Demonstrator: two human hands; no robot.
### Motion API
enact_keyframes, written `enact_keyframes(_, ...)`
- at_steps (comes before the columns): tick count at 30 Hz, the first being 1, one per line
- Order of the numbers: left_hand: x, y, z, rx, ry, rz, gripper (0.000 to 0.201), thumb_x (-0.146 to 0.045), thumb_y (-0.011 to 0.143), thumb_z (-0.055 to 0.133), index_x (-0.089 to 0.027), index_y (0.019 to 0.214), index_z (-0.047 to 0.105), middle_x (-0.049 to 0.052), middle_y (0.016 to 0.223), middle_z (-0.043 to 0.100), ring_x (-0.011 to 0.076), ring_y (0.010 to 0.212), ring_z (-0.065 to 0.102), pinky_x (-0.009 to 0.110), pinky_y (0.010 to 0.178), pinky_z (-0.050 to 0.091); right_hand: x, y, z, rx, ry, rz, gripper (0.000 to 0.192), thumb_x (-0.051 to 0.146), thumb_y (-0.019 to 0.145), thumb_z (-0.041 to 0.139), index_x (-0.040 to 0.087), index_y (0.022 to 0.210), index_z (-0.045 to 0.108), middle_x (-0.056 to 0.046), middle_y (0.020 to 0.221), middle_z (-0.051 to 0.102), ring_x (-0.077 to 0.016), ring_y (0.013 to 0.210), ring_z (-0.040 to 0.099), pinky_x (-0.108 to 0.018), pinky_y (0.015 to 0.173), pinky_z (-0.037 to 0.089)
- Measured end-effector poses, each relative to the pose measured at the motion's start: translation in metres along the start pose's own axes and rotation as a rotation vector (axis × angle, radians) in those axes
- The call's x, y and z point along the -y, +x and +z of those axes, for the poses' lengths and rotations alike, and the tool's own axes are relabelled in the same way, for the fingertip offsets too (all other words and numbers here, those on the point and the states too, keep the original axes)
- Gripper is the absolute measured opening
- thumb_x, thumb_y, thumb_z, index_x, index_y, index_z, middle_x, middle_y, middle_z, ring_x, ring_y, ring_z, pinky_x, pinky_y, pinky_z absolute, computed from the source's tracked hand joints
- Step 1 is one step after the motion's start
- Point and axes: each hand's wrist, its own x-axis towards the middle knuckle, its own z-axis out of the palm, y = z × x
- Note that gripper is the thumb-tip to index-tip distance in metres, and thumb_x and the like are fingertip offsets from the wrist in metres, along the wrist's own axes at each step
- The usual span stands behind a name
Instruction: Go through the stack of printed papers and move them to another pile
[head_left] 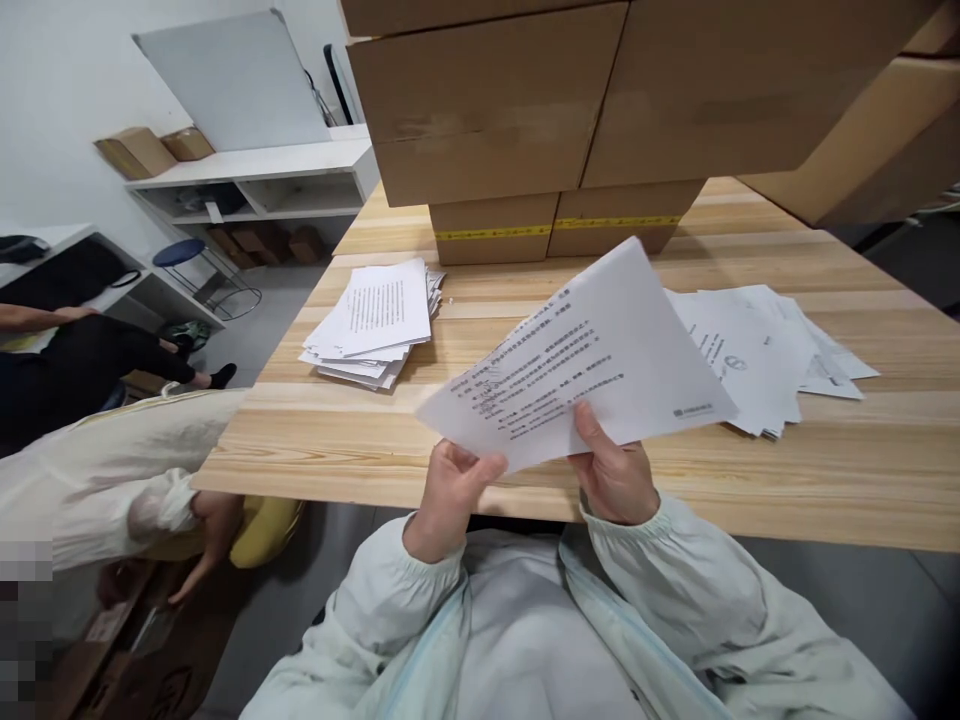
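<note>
A printed sheet of paper is held up at a tilt over the front edge of the table, between my two hands. My left hand pinches its lower left edge between thumb and fingers. My right hand grips the bottom edge, thumb on the printed face and fingers behind. Whether more sheets lie behind it I cannot tell. To the left sits a stack of printed papers, slightly uneven. Right of the held sheet, partly hidden by it, lies a fanned pile of papers.
Large cardboard boxes are stacked at the back of the wooden table. Another box stands at the far right. At lower left a person in a white top bends over a carton. A blue stool stands behind.
</note>
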Motion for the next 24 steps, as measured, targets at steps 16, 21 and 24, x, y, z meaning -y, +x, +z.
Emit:
enact_keyframes(16, 0.007, 0.004, -0.024, -0.017, 0.411, 0.135, 0.015, -0.037, 0.092, 0.066, -0.027, 0.092, 0.079, 0.002, 0.086, 0.079, 0.0201, 0.077, 0.074, 0.031, 0.069, 0.059, -0.006, 0.024, -0.094, 0.181, -0.356, -0.096, 0.019, 0.047, 0.067, 0.088, 0.033, 0.078, 0.081, -0.005, 0.078, 0.078, -0.0255, 0.075, 0.074, -0.043, 0.075, 0.062)
enact_keyframes(21, 0.010, -0.005, -0.024, -0.002, 0.336, 0.017, 0.020, -0.041, 0.090, 0.068, -0.025, 0.089, 0.079, 0.003, 0.087, 0.079, 0.0216, 0.081, 0.073, 0.033, 0.075, 0.059, -0.012, 0.024, -0.089, 0.214, -0.372, -0.114, 0.020, 0.049, 0.069, 0.086, 0.031, 0.075, 0.079, -0.005, 0.077, 0.076, -0.0238, 0.075, 0.072, -0.040, 0.073, 0.060)
enact_keyframes(24, 0.001, -0.016, -0.026, 0.117, 0.172, -0.209, 0.028, -0.047, 0.089, 0.069, -0.020, 0.090, 0.078, 0.007, 0.093, 0.080, 0.0237, 0.086, 0.074, 0.035, 0.081, 0.059, -0.006, 0.023, -0.096, 0.185, -0.374, -0.079, 0.032, 0.058, 0.074, 0.081, 0.027, 0.081, 0.078, -0.004, 0.078, 0.075, -0.0226, 0.074, 0.070, -0.037, 0.070, 0.058)
